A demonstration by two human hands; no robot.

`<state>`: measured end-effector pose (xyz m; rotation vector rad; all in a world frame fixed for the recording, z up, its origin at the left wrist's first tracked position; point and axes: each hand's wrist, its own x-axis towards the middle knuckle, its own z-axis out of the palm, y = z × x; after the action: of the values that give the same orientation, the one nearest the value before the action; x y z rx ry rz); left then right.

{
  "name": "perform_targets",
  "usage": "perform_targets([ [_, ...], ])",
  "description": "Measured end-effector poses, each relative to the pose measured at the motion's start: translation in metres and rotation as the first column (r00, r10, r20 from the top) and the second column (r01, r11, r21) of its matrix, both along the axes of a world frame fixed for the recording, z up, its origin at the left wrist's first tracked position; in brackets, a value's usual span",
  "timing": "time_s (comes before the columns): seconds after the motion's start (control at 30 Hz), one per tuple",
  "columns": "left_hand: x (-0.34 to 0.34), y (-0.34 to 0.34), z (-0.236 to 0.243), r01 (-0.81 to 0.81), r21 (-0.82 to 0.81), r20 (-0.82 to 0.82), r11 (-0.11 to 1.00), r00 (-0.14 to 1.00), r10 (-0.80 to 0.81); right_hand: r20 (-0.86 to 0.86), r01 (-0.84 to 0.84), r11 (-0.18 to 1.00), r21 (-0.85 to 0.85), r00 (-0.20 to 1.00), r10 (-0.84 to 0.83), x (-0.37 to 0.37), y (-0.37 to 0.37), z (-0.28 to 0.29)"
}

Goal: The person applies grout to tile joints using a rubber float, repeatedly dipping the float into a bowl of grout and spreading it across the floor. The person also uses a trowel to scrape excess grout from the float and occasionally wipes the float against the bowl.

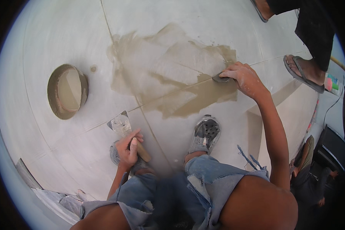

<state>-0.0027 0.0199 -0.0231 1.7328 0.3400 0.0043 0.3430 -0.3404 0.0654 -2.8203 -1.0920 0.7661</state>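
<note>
My left hand (pixel 129 149) is closed on a putty knife (pixel 120 124) with a metal blade, crusted in places, and a wooden handle, held above the pale tiled floor (pixel 46 142) near my left foot. My right hand (pixel 242 78), dusted pale, grips a small dark flat spreader (pixel 220 78) at the right part of a smeared olive-beige patch of wet paste (pixel 172 103), over a joint between tiles. At the left stands a round, crusted container (pixel 53 92) with beige paste inside.
Another person's sandalled foot (pixel 306 71) and dark trouser leg (pixel 314 27) are at the upper right, with a second foot (pixel 261 9) higher up. Farther right are a seated person (pixel 310 184), a black box-shaped object (pixel 329 147) and a thin cable. Crumpled sheeting (pixel 65 201) lies lower left.
</note>
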Motion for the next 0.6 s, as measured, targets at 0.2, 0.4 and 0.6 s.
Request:
perform_targets([
  [0.2,0.002,-0.001,-0.001,-0.002,0.004,-0.018,1.000,1.000,0.002,0.167,0.144,0.965,0.220,0.969,-0.183,0.019,-0.020,-0.011],
  [0.4,0.004,-0.003,0.000,0.004,0.043,-0.030,0.999,1.000,-0.003,0.201,0.157,0.977,0.142,0.962,-0.184,-0.011,-0.035,-0.023],
  [0.6,-0.001,-0.001,-0.003,-0.033,0.057,-0.042,0.998,0.999,0.035,0.194,0.212,0.957,0.198,0.949,-0.251,0.008,-0.027,-0.010],
])
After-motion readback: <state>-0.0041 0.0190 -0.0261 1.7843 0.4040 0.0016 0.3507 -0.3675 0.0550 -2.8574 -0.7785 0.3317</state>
